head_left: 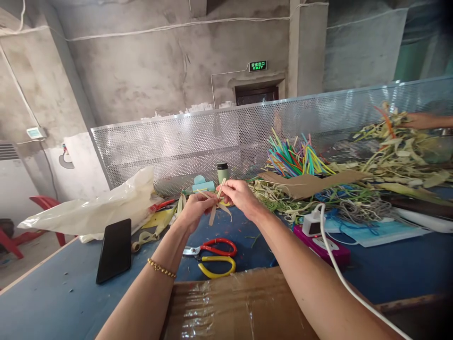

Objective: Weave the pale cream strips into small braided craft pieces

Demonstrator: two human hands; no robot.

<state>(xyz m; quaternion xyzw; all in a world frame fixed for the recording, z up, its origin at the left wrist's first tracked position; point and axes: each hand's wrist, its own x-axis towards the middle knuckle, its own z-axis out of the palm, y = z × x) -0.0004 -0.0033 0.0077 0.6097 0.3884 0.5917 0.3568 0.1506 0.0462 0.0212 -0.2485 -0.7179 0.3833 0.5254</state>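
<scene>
Between my two hands, over the blue table, are pale dried leaf strips [212, 218], some crossing and some hanging down. My left hand [196, 208] pinches the strips from the left, its fingers closed. From the right, my right hand [239, 194] pinches the upper ends between thumb and fingers. Scissors [217, 246] with one red and one yellow handle lie open on the table just below my hands. A green bottle with a black lid [222, 172] stands right behind them.
A taped cardboard box [237, 307] sits at the near edge. Left lie a black phone [113, 251] and a plastic bag [95, 203]. Right are colourful pipe cleaners [297, 158], dried leaves [406, 160], a purple power strip [325, 248] and its white cable. Another person's hand [415, 120] reaches over the leaves.
</scene>
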